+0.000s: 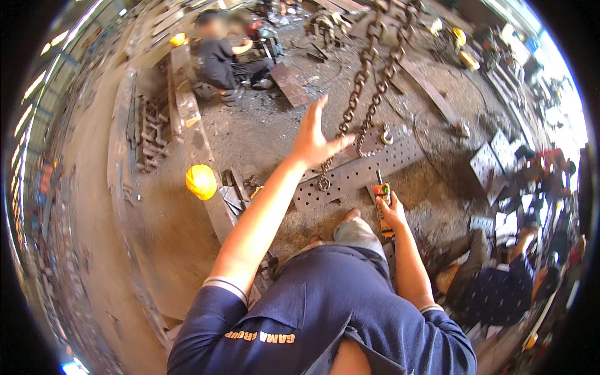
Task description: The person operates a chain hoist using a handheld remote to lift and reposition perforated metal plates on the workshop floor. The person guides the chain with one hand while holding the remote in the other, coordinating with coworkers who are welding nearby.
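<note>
My left hand (317,141) is raised in front of me, thumb and fingers spread, beside a hanging lifting chain (358,87). Whether the fingertips touch the links I cannot tell. A second chain strand (389,70) hangs just to the right, with a metal hook (387,135) near its lower end. My right hand (392,212) is wrapped round an orange remote control (382,189) with coloured buttons and a short black antenna. Below the chains lies a long steel plate (356,172) with rows of round holes.
A person (219,59) in dark clothes sits on the ground at the far left. Another person (494,287) bends down at the right. A yellow hard hat (201,182) rests on a steel beam (220,215) to my left. Perforated plates (490,165) and a cable (431,159) lie to the right.
</note>
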`<state>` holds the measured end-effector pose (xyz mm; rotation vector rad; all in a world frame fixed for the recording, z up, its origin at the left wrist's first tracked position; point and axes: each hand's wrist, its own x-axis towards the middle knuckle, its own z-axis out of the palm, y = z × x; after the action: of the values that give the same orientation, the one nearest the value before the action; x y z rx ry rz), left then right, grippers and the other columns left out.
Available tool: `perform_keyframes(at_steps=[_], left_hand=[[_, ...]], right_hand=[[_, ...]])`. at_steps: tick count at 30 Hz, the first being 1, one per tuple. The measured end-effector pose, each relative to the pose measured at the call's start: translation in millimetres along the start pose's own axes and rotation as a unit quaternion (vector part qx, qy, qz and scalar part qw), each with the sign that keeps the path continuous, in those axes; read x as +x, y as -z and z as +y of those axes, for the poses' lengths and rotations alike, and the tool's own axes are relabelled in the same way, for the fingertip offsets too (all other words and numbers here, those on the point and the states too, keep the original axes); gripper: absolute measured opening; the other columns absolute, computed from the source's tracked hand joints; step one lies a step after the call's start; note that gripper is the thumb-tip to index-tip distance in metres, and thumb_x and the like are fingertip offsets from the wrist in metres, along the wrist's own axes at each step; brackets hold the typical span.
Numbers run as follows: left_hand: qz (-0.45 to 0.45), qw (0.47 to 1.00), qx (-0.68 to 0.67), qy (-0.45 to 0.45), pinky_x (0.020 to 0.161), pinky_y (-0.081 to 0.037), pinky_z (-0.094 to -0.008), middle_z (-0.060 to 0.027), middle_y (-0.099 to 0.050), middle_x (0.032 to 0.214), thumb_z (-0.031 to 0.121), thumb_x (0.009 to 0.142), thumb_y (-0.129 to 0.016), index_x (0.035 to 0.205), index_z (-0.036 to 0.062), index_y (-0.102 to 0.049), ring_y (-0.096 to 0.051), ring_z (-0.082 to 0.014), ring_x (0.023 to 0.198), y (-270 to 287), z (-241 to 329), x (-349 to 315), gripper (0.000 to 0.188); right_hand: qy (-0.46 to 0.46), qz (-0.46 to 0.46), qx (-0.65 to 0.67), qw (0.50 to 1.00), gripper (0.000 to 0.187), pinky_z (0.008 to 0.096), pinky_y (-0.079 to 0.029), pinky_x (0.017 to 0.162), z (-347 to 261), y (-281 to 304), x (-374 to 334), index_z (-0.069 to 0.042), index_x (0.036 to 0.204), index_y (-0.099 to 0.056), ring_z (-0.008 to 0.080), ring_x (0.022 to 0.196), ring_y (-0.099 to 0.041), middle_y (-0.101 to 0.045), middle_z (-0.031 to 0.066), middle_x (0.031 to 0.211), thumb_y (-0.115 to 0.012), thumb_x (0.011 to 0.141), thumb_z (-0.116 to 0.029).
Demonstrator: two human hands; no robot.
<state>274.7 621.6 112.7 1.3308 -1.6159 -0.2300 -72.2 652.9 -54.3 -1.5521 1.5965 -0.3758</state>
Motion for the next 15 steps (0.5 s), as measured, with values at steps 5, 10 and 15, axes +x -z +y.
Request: perform_keyframes(at_steps=[5,10,15], left_hand=[[-0.028,0.995,-0.095,0.032,0.095,-0.052,-0.0416,-0.0088,-0.063,0.11,0.037,0.084,-0.084,0.131,0.0065,-0.046,-0.063,-0.0221,0.102,-95.2,27.6,106.4,0.067],[0.06,0.938,-0.327,0.097,0.055,-0.05,-0.0245,0.0006,-0.056,0.07,0.008,0.097,-0.066,0.097,0.0067,-0.053,-0.056,-0.0083,0.055,-174.4,26.3,149.4,0.012],[0.009,0.926,-0.367,0.086,0.057,-0.052,-0.0277,-0.0011,-0.053,0.069,0.005,0.098,-0.062,0.097,0.0065,-0.05,-0.054,-0.0093,0.056,-212.7,48.4,163.0,0.011]], right_hand=[[-0.037,0.023,0.062,0.997,0.087,0.04,-0.051,0.097,58.5,25.8,28.1,0.002,0.145,-0.048,0.0374,0.118,-0.064,-0.067,0.0271,0.124,-0.072,0.087,-0.057],[-0.068,0.089,0.085,0.99,0.059,0.0466,-0.052,0.084,141.6,57.6,51.2,-0.003,0.115,-0.06,0.0419,0.1,-0.069,-0.071,0.0251,0.103,-0.071,0.087,-0.054],[-0.129,0.095,0.073,0.984,0.065,0.0461,-0.052,0.086,230.1,98.2,44.0,-0.002,0.122,-0.06,0.0431,0.105,-0.067,-0.07,0.0262,0.107,-0.071,0.086,-0.055]])
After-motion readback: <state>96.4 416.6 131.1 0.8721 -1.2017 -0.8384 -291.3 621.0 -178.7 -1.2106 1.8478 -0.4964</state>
